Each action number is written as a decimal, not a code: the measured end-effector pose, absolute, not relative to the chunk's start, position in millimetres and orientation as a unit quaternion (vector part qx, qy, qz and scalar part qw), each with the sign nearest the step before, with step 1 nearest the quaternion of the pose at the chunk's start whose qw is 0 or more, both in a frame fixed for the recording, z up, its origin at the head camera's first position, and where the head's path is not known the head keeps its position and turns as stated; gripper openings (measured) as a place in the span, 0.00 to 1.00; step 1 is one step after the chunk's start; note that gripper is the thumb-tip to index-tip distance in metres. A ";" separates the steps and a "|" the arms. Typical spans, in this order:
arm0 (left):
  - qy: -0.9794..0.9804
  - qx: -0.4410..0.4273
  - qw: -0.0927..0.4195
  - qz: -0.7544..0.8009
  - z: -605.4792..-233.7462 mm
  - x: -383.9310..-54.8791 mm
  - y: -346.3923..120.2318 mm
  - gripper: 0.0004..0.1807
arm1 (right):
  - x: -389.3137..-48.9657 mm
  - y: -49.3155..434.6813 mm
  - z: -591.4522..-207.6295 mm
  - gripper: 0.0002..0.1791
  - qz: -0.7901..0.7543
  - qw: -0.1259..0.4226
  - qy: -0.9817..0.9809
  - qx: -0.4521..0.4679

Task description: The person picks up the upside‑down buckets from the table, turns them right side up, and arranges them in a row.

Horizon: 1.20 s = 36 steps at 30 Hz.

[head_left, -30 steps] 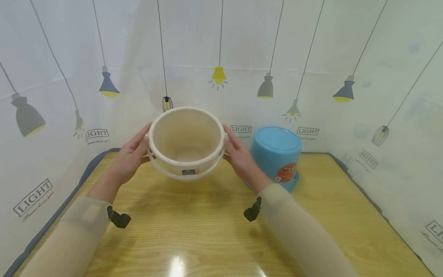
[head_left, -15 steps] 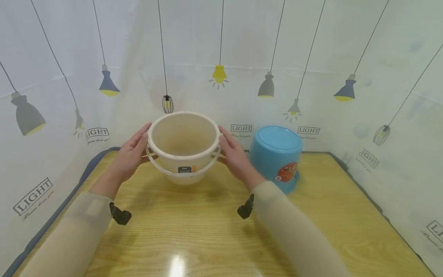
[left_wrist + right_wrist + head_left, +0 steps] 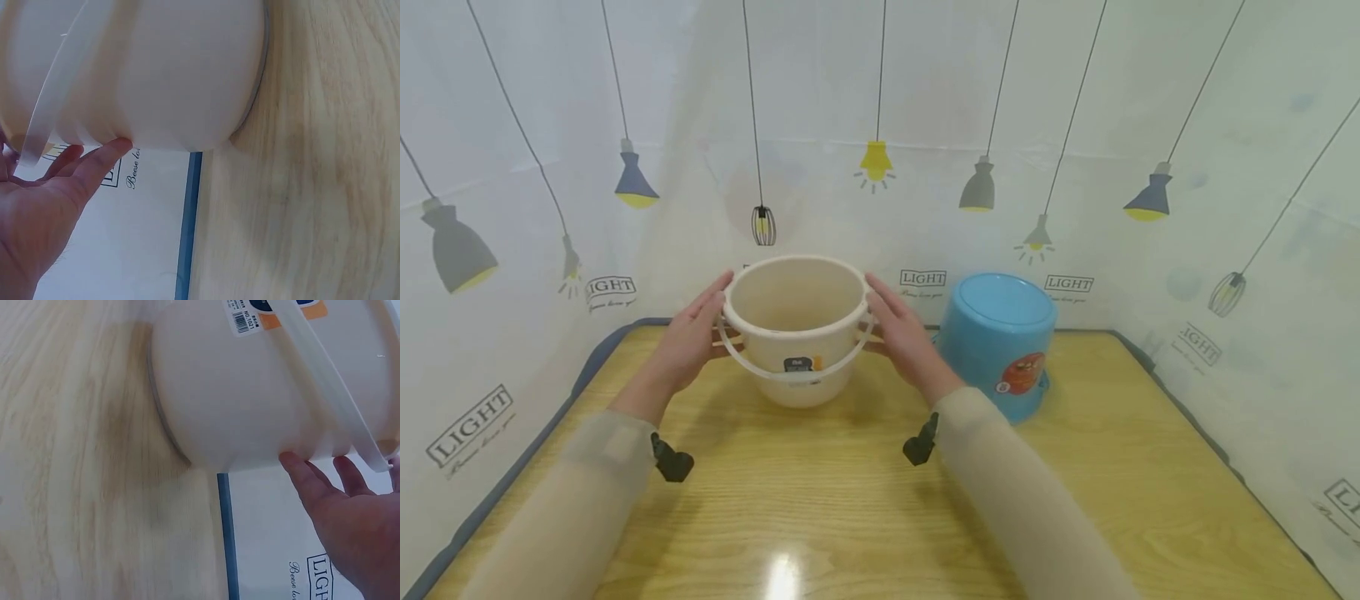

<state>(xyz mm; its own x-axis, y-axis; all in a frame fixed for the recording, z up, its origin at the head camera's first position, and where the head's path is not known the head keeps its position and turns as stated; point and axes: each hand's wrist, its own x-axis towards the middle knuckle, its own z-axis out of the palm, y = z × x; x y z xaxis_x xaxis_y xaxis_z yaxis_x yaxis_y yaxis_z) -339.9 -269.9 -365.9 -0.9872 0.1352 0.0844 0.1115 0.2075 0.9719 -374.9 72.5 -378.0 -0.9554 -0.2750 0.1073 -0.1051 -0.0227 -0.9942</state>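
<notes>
White bucket [image 3: 782, 346] upright, mouth up, at the rear left of the worktop [image 3: 820, 500]; base at or right by the surface, contact hard to confirm. Left hand [image 3: 688, 346] and right hand [image 3: 906, 337] press opposite sides below the rim, probably to keep it level. Grip: fingers extended against the wall, not wrapped round. Handle [image 3: 797, 377] hangs down in front, leaving the mouth unobstructed. Blue bucket [image 3: 996, 333] sits upside down beside the right hand, likely steadier that way.
</notes>
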 end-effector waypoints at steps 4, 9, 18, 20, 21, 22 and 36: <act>0.773 0.069 0.011 0.631 -364.2 -343.9 -268.2 0.35 | -379.4 70.7 -376.9 0.27 -0.707 0.054 0.695 -0.118; 0.770 0.061 0.003 0.635 -363.2 -348.5 -267.4 0.34 | -389.5 66.4 -375.8 0.26 -0.714 0.042 0.692 -0.104; 0.763 0.042 -0.013 0.645 -366.9 -350.8 -265.5 0.34 | -400.8 60.3 -375.8 0.25 -0.721 0.044 0.686 -0.084; 0.761 0.040 -0.015 0.648 -367.6 -350.7 -264.9 0.34 | -401.9 59.8 -375.8 0.24 -0.720 0.044 0.687 -0.083; 0.760 0.039 -0.015 0.648 -367.9 -350.8 -264.6 0.34 | -402.0 59.7 -375.6 0.24 -0.719 0.044 0.688 -0.082; 0.759 0.037 -0.015 0.649 -368.4 -350.8 -264.4 0.34 | -402.0 59.7 -375.4 0.24 -0.719 0.044 0.689 -0.080; 0.760 0.035 -0.009 0.649 -365.2 -344.4 -257.7 0.33 | -401.0 62.2 -373.7 0.24 -0.712 0.045 0.697 -0.073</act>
<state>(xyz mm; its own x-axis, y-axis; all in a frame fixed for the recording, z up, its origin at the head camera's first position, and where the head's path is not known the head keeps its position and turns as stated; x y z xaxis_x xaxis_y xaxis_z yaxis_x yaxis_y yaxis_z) -344.4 -257.7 -365.2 -0.9974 0.0409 0.0586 0.0644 0.1560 0.9857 -401.0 62.2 -373.7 -0.9852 -0.1662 0.0422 -0.0386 -0.0248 -0.9989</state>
